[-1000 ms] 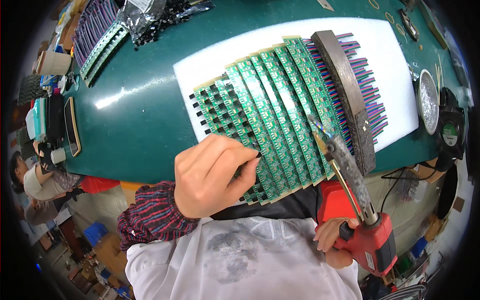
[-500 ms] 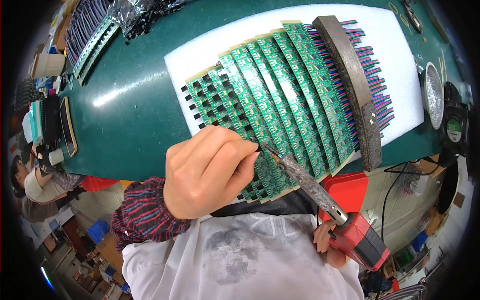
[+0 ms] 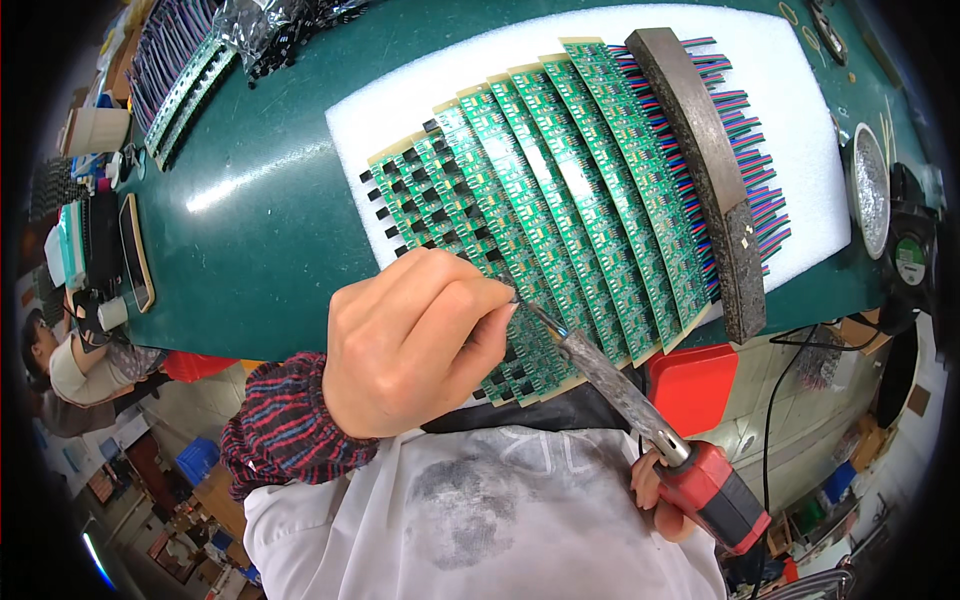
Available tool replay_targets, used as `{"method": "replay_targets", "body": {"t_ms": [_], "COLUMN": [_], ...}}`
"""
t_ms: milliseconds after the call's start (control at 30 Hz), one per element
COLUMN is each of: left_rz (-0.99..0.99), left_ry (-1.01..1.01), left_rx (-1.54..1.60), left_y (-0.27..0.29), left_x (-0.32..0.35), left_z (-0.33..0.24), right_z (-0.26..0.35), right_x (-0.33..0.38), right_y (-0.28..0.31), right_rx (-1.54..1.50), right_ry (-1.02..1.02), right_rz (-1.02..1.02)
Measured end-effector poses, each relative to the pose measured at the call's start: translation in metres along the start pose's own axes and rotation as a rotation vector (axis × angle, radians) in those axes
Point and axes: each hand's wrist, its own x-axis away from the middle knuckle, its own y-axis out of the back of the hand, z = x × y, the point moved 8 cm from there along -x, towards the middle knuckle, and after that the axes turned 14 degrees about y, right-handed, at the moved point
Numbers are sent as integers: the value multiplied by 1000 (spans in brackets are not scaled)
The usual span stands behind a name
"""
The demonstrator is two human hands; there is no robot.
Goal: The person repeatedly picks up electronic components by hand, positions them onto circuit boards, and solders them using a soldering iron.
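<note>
My right hand (image 3: 662, 500) grips a soldering iron (image 3: 622, 388) by its red and black handle. Its tip points up and left, close to the fingertips of my left hand (image 3: 405, 345). Thumb and forefinger of that hand are pinched together over the circuit boards; a dark bit shows at the fingertips, too small to name. The green circuit boards (image 3: 570, 175) lie in overlapping rows, and small black parts (image 3: 438, 215) stand along the left rows. My left hand covers part of the lower left rows.
A heavy dark metal bar (image 3: 700, 165) lies across the coloured wires (image 3: 755, 180) at the boards' right. White foam (image 3: 800, 130) lies beneath them on the green table (image 3: 260, 240). Farther right is a round metal dish (image 3: 868, 190). Another person (image 3: 85, 365) sits at the far left.
The soldering iron's handle has shifted slightly left and down with my right hand, and its tip has dropped a little. My left hand stays almost in place, still pinched.
</note>
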Motion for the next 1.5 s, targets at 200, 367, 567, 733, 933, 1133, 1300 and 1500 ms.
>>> {"method": "replay_targets", "body": {"t_ms": [200,367,567,733,933,1133,1300,1500], "left_rz": [9,13,15,17,15,22,26,28], "left_ry": [15,40,44,30,43,45,46,48], "left_rx": [8,22,30,34,30,19,27,30], "left_y": [1,1,1,2,2,1,1,2], "left_x": [-1,-1,-1,-1,-1,-1,-1,-1], "left_z": [-1,0,1,0,0,-1,1,0], "right_z": [4,-4,4,0,7,4,2,7], "right_x": [10,10,15,20,18,20,30,31], "right_y": [1,-1,7,4,-1,1,0,-5], "right_rx": [-57,93,97,-96,171,200,82,-61], "right_ry": [-193,-325,-85,-55,-36,-76,-32,-2], "right_rz": [-408,-154,-280,-348,-314,-326,-359,-383]}}
